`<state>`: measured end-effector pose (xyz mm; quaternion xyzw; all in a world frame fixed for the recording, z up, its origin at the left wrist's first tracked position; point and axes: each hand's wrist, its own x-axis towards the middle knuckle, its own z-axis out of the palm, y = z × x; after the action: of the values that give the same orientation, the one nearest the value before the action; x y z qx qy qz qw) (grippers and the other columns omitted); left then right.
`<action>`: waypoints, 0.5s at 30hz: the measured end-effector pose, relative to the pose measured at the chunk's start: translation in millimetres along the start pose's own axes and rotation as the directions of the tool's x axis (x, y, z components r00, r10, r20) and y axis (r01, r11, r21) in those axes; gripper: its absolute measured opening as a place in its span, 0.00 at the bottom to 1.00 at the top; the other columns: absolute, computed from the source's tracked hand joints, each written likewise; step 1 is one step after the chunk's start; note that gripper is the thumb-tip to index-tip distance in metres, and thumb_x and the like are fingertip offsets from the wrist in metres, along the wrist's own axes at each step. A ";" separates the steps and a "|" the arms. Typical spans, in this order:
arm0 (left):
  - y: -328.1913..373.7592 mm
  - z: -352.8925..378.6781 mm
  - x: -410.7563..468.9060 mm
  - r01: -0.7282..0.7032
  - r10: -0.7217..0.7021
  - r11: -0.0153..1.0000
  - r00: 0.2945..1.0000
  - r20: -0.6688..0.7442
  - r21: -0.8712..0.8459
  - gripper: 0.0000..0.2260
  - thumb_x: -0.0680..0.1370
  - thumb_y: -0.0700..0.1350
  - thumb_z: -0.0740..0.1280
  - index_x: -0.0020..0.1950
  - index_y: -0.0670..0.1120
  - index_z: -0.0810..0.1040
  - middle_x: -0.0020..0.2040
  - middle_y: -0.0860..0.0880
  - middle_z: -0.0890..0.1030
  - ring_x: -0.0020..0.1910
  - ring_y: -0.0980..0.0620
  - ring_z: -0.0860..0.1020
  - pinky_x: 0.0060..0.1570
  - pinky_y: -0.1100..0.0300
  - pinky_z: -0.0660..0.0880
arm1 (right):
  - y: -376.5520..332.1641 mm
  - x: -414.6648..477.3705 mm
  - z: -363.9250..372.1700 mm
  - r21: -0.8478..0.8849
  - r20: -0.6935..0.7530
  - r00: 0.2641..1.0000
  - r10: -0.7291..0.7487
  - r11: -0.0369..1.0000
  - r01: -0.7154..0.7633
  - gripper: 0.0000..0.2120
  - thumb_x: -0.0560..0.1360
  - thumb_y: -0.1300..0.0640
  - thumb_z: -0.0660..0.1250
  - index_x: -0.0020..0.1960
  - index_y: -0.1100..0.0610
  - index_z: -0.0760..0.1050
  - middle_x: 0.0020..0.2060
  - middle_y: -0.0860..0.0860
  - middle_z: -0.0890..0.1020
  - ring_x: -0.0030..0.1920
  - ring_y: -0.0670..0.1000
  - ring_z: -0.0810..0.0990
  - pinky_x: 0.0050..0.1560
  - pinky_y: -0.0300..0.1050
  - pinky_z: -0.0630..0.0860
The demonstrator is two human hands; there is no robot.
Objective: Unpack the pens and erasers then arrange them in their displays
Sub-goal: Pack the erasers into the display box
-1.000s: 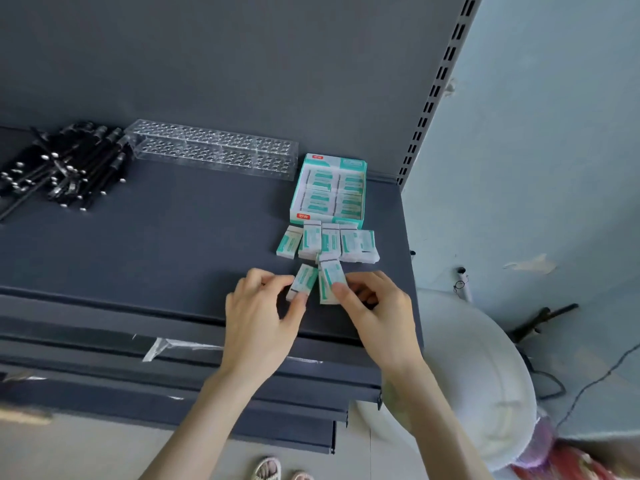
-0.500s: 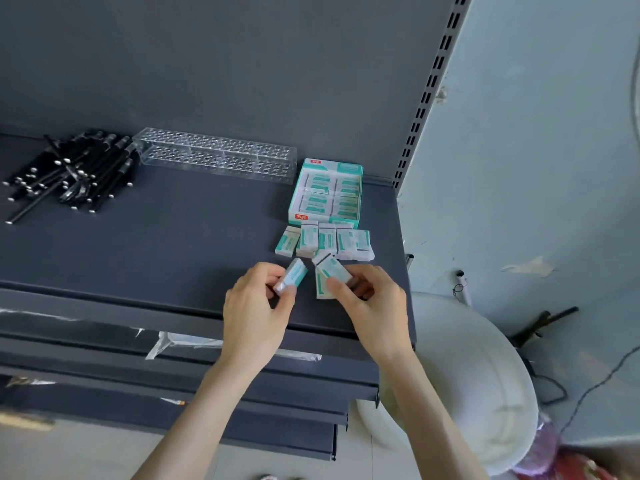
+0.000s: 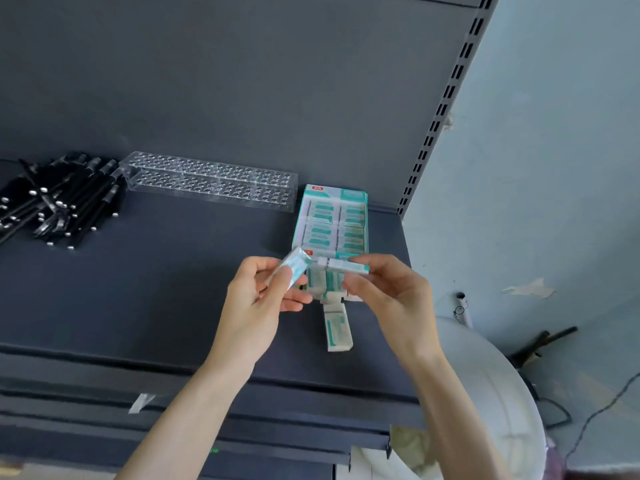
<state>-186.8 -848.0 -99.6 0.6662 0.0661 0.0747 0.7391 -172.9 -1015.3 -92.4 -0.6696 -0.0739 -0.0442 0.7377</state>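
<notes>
My left hand [image 3: 256, 299] holds one white-and-teal eraser [image 3: 294, 266] tilted above the grey shelf [image 3: 156, 289]. My right hand [image 3: 391, 296] pinches a second eraser [image 3: 341, 265] flat between thumb and fingers, right beside the first. Under the hands lie several loose erasers [image 3: 323, 284], partly hidden. One more eraser [image 3: 337, 327] lies alone nearer the shelf's front edge. The teal eraser box [image 3: 332, 220] stands open behind them, with erasers inside.
A heap of black pens [image 3: 59, 199] lies at the far left of the shelf. A clear plastic pen rack [image 3: 211, 180] with rows of holes stands by the back wall. A white round object [image 3: 485, 403] sits below the shelf's right end.
Both hands have risen off the shelf, each with an eraser, and now hold them in front of the box. One eraser stays behind on the shelf.
</notes>
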 end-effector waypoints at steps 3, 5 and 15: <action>1.3 -4.7 29.0 0.003 -0.003 1.000 1.000 0.021 -0.005 0.02 0.80 0.39 0.63 0.51 0.42 0.73 0.42 0.47 0.85 0.35 0.51 0.83 0.34 0.64 0.77 | 1.6 24.7 6.6 -0.049 -0.031 0.999 0.007 0.999 -0.008 0.06 0.71 0.70 0.69 0.44 0.60 0.79 0.38 0.49 0.84 0.39 0.44 0.83 0.39 0.32 0.75; 1.8 -9.2 47.6 -0.016 0.015 1.000 0.999 0.030 0.024 0.01 0.79 0.38 0.63 0.49 0.43 0.74 0.42 0.49 0.85 0.34 0.53 0.82 0.32 0.65 0.76 | 4.2 41.1 9.4 -0.164 -0.066 0.998 -0.019 0.986 0.008 0.08 0.71 0.67 0.70 0.41 0.54 0.81 0.43 0.55 0.83 0.41 0.48 0.82 0.42 0.34 0.76; -6.8 -14.9 128.8 0.032 -0.032 0.999 0.999 0.038 -0.017 0.07 0.79 0.36 0.63 0.47 0.47 0.78 0.43 0.51 0.83 0.38 0.52 0.84 0.35 0.67 0.77 | 30.1 116.6 25.9 -0.665 -0.120 0.989 -0.084 0.747 -0.017 0.08 0.70 0.59 0.74 0.43 0.48 0.79 0.40 0.39 0.80 0.41 0.39 0.79 0.44 0.27 0.74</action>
<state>-63.3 -808.6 -107.6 0.6596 0.0622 0.0510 0.7473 -54.4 -982.6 -99.9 -0.8817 -0.0126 -0.1282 0.4539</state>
